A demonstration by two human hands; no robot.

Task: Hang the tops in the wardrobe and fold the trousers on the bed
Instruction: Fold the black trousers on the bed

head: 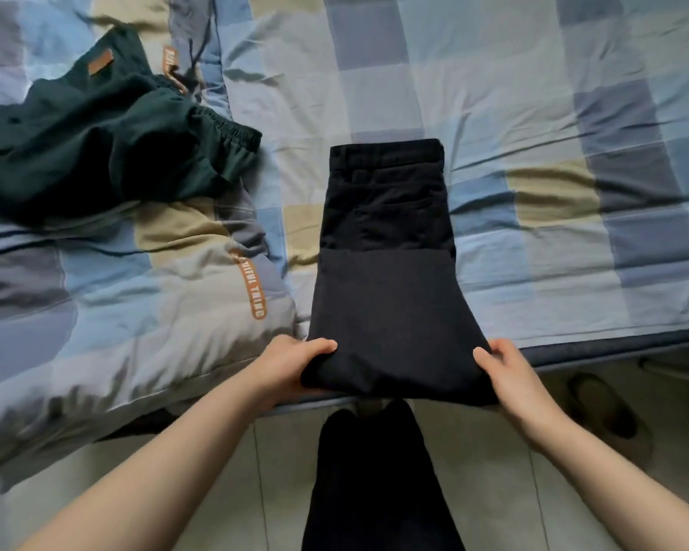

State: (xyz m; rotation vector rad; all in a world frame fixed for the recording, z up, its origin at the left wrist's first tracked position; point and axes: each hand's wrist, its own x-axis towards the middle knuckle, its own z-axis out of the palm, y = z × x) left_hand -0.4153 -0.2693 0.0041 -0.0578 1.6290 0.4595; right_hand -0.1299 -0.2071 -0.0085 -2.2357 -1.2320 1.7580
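Black cotton trousers (386, 264) lie half-folded lengthwise at the near edge of the checked bed (533, 113), and you're mid-fold. Your left hand (291, 363) and right hand (506, 371) each grip a corner of the near folded end; next, I judge, carry that end up to the waistband, keeping the edges square.

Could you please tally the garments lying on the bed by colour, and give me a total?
Black trousers: 1
Dark green garment: 1
Total: 2
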